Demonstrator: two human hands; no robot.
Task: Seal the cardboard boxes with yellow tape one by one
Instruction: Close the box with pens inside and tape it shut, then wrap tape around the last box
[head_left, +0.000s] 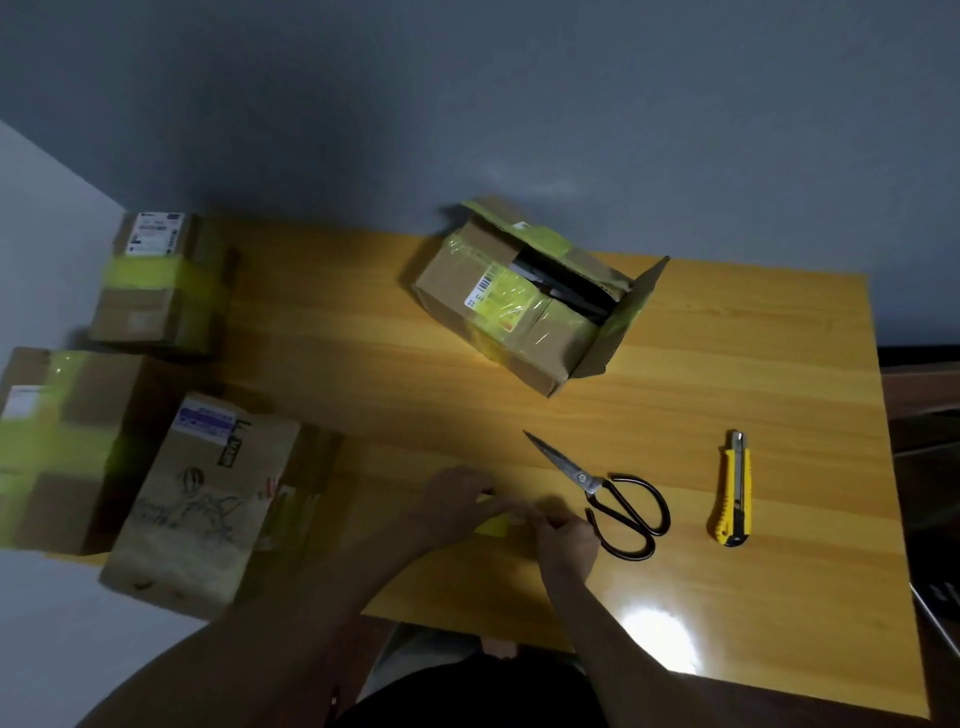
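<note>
Yellow tape lies just left of the scissors, pinched between the left hand and right hand. The open cardboard box stands beyond the scissors, unsealed. Risk: a slack tape end may fold and stick to itself.

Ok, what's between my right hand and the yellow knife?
Only the scissors, handles close by your right hand, tip pointing away from you; bare table from there to the knife. The head view shows this.
</note>
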